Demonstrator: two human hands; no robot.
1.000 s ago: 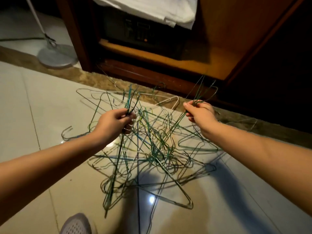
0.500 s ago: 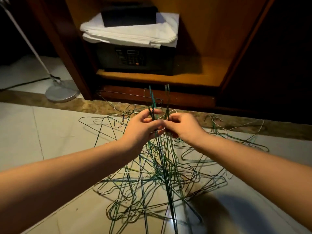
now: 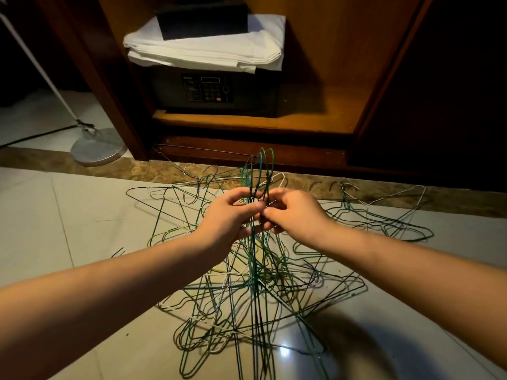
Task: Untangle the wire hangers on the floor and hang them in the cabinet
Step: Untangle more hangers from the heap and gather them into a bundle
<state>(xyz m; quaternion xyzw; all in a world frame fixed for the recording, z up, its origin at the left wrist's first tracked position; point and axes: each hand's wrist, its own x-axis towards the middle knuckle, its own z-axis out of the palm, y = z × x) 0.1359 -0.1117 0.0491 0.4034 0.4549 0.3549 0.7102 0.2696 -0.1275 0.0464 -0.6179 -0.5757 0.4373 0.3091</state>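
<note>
Two bare hands show, the left hand (image 3: 233, 212) and the right hand (image 3: 295, 213), each pinched on green wire, with two forearms behind them. Two green hanger hooks (image 3: 265, 165) rise side by side above the fingers. The tangle of wire hangers (image 3: 247, 292) on the floor holds well over a dozen, green and white mixed; an exact number cannot be told because they overlap. One open wooden cabinet (image 3: 323, 78) stands behind. Inside it sit one dark safe (image 3: 208, 90), one stack of folded white cloth (image 3: 208, 52) and one black box (image 3: 201, 19) on top. One lamp base (image 3: 98, 146) with one pole stands at the left.
</note>
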